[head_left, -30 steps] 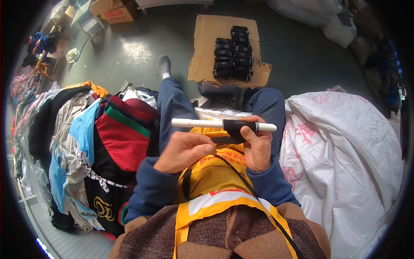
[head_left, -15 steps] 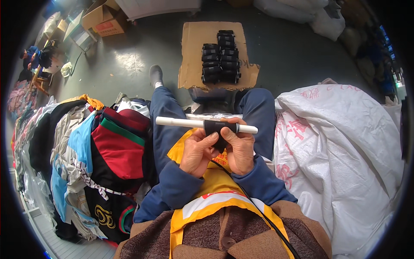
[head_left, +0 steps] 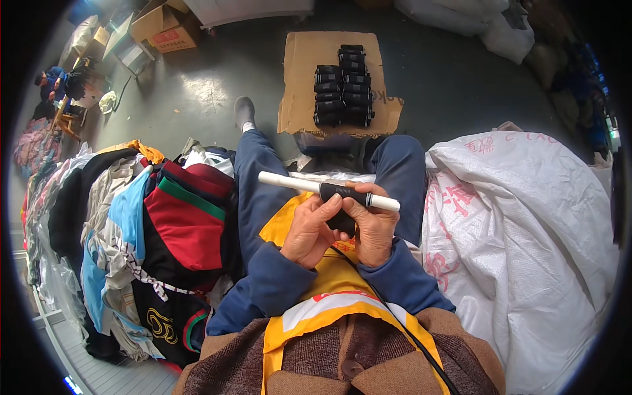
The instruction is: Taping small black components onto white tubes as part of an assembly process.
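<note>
A white tube (head_left: 288,182) lies crosswise over my lap, its left end a little higher in the picture than its right. Wrapped around its middle is a black fabric band (head_left: 342,194), part of which hangs below the tube between my hands. My left hand (head_left: 308,232) is closed, thumb and fingers pinching the band's lower left part. My right hand (head_left: 372,230) grips the band and tube near the right end, thumb in front and fingers behind. The fingertips behind the band are hidden.
Several black rolled bundles (head_left: 343,99) sit in two columns on a cardboard sheet (head_left: 303,72) ahead. Piled garments (head_left: 184,230) rise at my left, and a large white woven sack (head_left: 513,230) fills my right. A cardboard box (head_left: 168,29) stands far left. A dark cord (head_left: 395,316) crosses my apron.
The tube has tilted further, its right end dropping. My right hand has turned and wrapped more around the band, while my left hand still pinches it. The whole view has shifted slightly.
</note>
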`<act>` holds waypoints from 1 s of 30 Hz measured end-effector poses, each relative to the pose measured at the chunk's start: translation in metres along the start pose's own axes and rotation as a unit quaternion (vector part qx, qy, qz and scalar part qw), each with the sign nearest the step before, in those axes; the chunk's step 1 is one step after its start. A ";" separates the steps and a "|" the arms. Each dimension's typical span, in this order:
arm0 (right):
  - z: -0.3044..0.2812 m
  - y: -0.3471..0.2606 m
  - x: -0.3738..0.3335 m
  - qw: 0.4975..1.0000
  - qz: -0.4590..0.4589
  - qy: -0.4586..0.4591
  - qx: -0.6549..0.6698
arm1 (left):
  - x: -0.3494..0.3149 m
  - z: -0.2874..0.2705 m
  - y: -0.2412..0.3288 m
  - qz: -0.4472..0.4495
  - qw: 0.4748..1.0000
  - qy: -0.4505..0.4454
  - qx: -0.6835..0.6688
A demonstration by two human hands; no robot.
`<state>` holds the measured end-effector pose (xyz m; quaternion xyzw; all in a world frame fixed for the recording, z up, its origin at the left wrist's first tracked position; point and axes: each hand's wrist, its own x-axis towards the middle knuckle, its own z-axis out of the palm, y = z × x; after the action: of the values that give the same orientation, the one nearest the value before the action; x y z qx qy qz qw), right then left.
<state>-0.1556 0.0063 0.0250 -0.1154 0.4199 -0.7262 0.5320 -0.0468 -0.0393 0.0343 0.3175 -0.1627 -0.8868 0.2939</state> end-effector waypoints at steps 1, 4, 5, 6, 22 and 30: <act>-0.001 0.002 0.001 1.000 0.000 -0.001 -0.001 | 0.000 -0.001 -0.001 0.006 1.000 0.009 0.011; -0.007 0.013 0.006 0.998 -0.046 -0.021 -0.037 | 0.004 -0.012 -0.006 0.021 1.000 0.019 0.011; -0.008 0.015 0.007 0.997 -0.055 -0.029 -0.045 | 0.004 -0.015 -0.007 0.029 0.999 0.021 0.002; -0.006 0.015 0.009 0.996 -0.063 -0.038 -0.053 | 0.004 -0.015 -0.007 0.031 0.999 0.020 0.000; -0.003 0.012 0.002 1.000 -0.030 -0.005 -0.009 | -0.001 -0.016 -0.004 0.005 0.998 0.008 -0.056; -0.010 0.011 0.005 0.971 -0.151 -0.069 -0.173 | -0.002 -0.028 -0.001 -0.022 1.000 0.002 -0.016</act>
<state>-0.1562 0.0056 0.0088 -0.3174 0.4797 -0.7045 0.4158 -0.0273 -0.0397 0.0139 0.3180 -0.1405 -0.8949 0.2797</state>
